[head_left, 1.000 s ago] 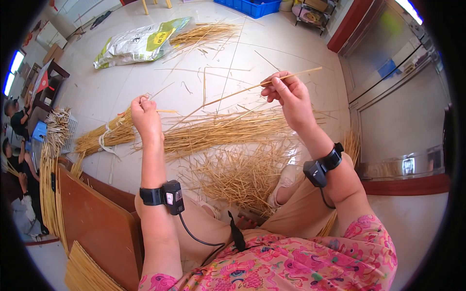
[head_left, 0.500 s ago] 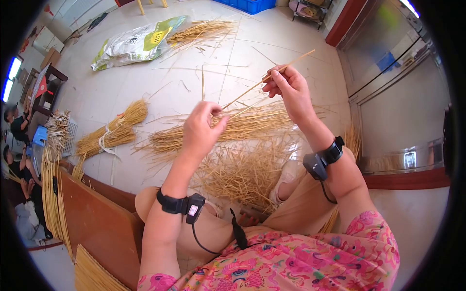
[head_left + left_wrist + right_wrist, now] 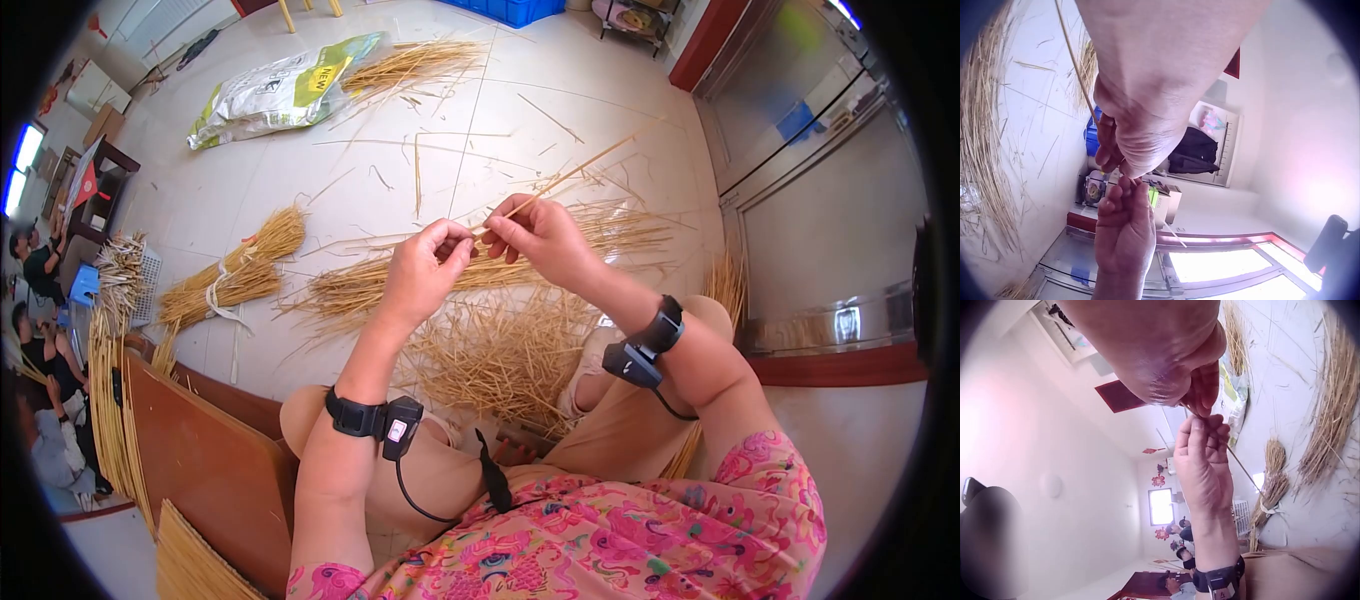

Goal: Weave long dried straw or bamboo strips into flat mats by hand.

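Both hands meet in front of me above the straw, fingertips close together. My right hand [image 3: 540, 235] pinches a long thin straw stalk [image 3: 592, 161], which slants up and away past the knuckles in the head view. My left hand [image 3: 425, 268] has thumb and fingers pinched at the stalk's nearer part, beside the right fingertips. In the right wrist view a length of stalk [image 3: 1244, 467] sticks out past the left hand [image 3: 1205, 472]. Beneath the hands lies a long layer of loose straw [image 3: 345, 288], and closer in, a heap of short straw scraps [image 3: 500, 360].
A straw bundle [image 3: 225, 278] tied with a white strip lies to the left. Farther off is a white and green bag [image 3: 280, 95] with straw [image 3: 415, 65] spilling out. A brown wooden board [image 3: 205, 425] stands at my left, and a metal door [image 3: 830, 220] at the right.
The left hand has come from beside the tied bundle on the left to the stalk. The right hand has moved down and left, so the two hands now meet.
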`<state>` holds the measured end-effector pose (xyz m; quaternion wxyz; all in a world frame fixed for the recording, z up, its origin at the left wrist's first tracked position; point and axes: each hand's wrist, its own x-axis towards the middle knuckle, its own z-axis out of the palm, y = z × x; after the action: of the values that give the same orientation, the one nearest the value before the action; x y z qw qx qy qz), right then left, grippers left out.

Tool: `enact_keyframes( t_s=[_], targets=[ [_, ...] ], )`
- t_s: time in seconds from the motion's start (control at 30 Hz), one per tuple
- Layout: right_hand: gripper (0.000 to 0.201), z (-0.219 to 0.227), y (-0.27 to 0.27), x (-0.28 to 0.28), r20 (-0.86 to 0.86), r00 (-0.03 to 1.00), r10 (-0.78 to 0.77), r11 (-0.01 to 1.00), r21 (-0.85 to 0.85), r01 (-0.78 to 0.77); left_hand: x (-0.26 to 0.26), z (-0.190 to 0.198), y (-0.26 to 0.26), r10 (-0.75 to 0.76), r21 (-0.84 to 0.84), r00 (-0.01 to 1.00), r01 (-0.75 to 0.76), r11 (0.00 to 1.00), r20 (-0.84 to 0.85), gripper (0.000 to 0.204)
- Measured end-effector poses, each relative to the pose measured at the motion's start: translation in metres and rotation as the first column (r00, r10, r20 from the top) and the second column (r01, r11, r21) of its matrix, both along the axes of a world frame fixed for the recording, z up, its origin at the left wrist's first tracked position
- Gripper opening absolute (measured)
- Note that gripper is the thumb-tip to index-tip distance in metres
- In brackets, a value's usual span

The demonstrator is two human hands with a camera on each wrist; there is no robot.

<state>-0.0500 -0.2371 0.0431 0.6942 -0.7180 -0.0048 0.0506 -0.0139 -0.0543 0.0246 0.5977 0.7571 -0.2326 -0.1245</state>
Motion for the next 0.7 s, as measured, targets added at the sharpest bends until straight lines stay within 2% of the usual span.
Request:
enact_keyframes(
  t_s=[0.2, 0.3, 0.4, 0.5, 0.7],
  targets=[
    [0.014, -0.001, 0.007, -0.003, 0.040, 0.999, 0.030, 0.999, -0.041, -0.029, -0.004, 0.010, 0.001, 0.044, 0.011, 0.991, -0.046, 0.999, 0.123, 0.008],
    [0.013, 0.001, 0.009, -0.006, 0.034, 0.998, 0.046, 0.994, -0.099, -0.043, -0.005, 0.015, 0.003, 0.046, 0.139, 0.985, -0.069, 0.988, 0.167, 0.007],
    [0.013, 0.000, 0.012, -0.007, 0.071, 0.997, 0.022, 0.995, -0.097, -0.015, -0.006, 0.017, 0.003, 0.055, 0.146, 0.968, -0.093, 0.985, 0.247, 0.008],
    [0.013, -0.001, 0.013, -0.008, 0.091, 0.996, 0.008, 0.996, -0.086, 0.000, -0.007, 0.019, 0.002, 0.080, 0.138, 0.979, -0.106, 0.985, 0.186, 0.009],
    [0.013, -0.001, 0.015, -0.009, 0.102, 0.995, 0.000, 0.995, -0.101, 0.010, -0.004, 0.013, 0.003, 0.078, 0.109, 0.968, -0.107, 0.988, 0.237, 0.009]
  ],
)
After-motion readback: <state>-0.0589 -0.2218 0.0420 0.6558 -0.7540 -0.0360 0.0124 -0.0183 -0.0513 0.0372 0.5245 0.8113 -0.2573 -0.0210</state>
